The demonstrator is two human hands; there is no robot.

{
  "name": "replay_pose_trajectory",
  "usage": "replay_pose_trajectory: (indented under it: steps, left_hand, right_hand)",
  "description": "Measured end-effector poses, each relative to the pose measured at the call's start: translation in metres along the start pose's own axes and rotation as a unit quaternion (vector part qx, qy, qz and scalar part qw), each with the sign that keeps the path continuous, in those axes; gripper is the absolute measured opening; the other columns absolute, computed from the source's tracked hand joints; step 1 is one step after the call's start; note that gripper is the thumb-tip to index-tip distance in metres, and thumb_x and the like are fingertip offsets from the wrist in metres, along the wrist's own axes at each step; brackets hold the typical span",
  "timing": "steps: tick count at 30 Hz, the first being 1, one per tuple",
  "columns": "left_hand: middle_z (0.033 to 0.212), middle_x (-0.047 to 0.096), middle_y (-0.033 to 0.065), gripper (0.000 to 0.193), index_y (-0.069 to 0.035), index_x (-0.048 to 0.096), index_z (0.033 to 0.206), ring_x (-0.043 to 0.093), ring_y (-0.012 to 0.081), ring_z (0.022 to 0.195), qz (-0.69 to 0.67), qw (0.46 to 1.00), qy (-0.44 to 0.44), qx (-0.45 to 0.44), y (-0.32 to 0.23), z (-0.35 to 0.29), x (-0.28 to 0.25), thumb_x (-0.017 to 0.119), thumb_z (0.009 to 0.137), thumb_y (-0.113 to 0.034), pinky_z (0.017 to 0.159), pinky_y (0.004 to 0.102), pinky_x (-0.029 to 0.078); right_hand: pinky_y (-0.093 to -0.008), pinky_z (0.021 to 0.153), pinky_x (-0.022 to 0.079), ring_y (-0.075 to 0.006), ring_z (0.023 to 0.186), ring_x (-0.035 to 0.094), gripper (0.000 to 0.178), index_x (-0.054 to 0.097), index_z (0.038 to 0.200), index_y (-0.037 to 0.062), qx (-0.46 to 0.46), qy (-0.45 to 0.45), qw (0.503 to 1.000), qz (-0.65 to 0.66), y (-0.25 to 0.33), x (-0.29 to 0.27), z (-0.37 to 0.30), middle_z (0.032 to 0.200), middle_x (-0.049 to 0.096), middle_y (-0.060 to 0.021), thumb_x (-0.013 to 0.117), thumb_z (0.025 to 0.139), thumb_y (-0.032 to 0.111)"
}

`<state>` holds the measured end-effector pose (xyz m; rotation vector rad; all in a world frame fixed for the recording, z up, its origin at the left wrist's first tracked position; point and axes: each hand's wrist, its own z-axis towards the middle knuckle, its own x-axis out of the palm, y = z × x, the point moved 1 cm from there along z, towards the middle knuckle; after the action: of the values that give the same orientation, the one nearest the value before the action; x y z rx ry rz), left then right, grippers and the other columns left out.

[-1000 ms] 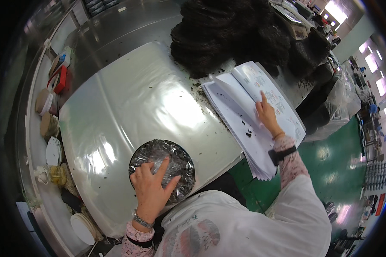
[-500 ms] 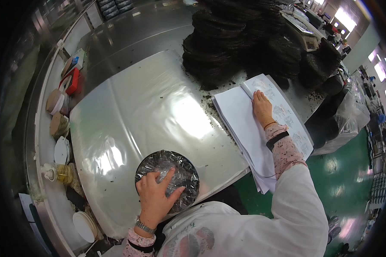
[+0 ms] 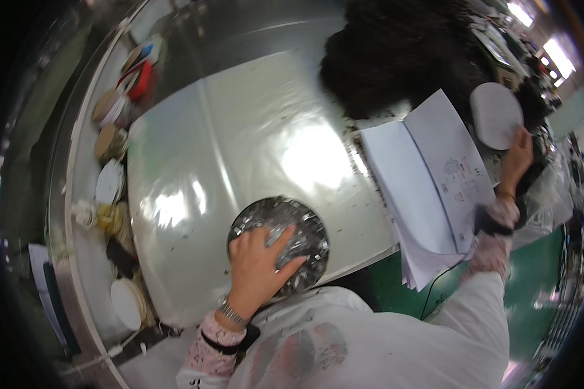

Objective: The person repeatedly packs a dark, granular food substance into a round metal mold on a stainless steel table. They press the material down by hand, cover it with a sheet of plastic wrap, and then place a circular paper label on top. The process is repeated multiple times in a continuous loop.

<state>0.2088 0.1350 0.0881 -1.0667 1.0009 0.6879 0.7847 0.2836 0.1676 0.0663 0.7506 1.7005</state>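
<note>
My left hand (image 3: pixel 261 260) lies with spread fingers on a round black disc-like object (image 3: pixel 305 223) covered in crinkled clear plastic, near the table's front edge. At the far right my right hand (image 3: pixel 518 159) pinches the lower edge of a white flat piece with rounded ends (image 3: pixel 496 115), holding it up beside the dark stacks. Between the two hands lies a stack of white paper sheets (image 3: pixel 415 188), its upper sheet lifted along a fold and showing small drawings. Motion blurs my right wrist.
Large dark stacks (image 3: pixel 396 58) stand at the back right. A smooth plastic-covered sheet (image 3: pixel 207 142) spreads over the table. Along the left ledge sit a red holder (image 3: pixel 136 81), several round pads and a yellowish bottle (image 3: pixel 107 217). A clear plastic bag (image 3: pixel 548 201) is at the right.
My right hand has left the paper stack and moved right, now holding the white rounded piece. The top sheet has risen along its fold. My left hand remains on the disc; the view has shifted.
</note>
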Motion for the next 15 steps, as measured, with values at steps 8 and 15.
replay_pose_trajectory:
  steps: [8,15]
  left_hand:
    - [0.126,0.065,0.0131,0.060,-0.008,0.064,0.137,0.061,0.0300,0.108,-0.117,0.993,-0.010,-0.001,0.014,-0.015,0.007,0.076,0.087,-0.040,0.099,0.0416,0.045]
    - [0.136,0.066,0.0063,0.051,-0.011,0.067,0.131,0.056,0.0223,0.127,-0.164,0.986,0.009,-0.037,0.015,-0.027,0.005,0.075,0.085,-0.032,0.109,0.0383,0.038]
  right_hand:
    - [-0.0478,0.121,0.035,-0.0397,0.149,0.040,0.065,0.043,0.152,-0.0062,-0.241,0.533,0.766,0.267,0.259,-0.018,-0.250,0.158,0.042,-0.0273,0.059,0.089,-0.007]
    - [-0.0499,0.116,0.040,-0.0388,0.151,0.036,0.068,0.039,0.153,-0.0078,-0.325,0.593,0.703,0.221,0.278,-0.005,-0.292,0.163,0.035,-0.0250,0.064,0.090,0.002]
